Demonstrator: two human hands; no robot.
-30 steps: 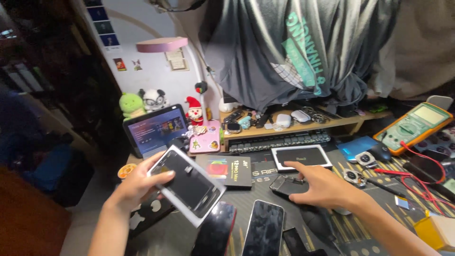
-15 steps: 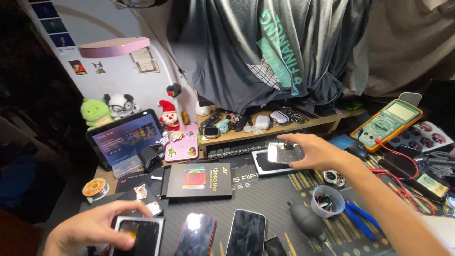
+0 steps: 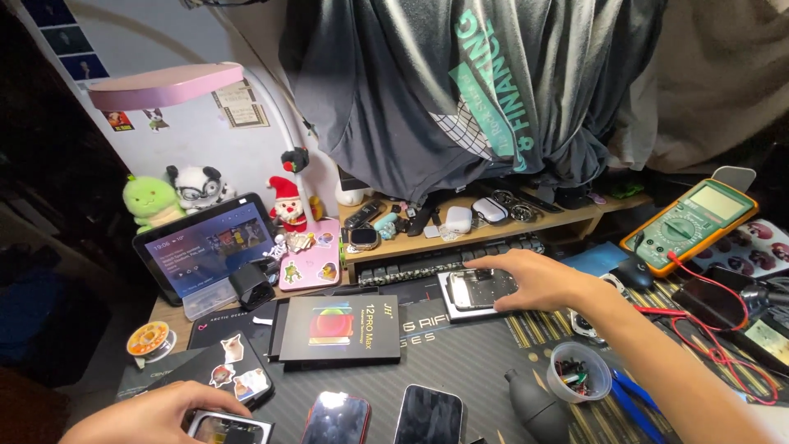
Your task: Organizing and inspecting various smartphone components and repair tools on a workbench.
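From the head camera, the step in hand looks like sorting phone parts on a crowded desk (image 3: 493, 362). The right hand (image 3: 538, 279) reaches out flat, palm down, fingers spread open over a small phone part (image 3: 475, 289) that lies just behind and to the right of the black box (image 3: 339, 329); it seems to touch rather than grip. The left hand (image 3: 144, 415), at the bottom edge in front and to the left of that box, curls over a phone (image 3: 226, 429), though the grip is partly cut off. Next, the right fingers probably need to close around the part.
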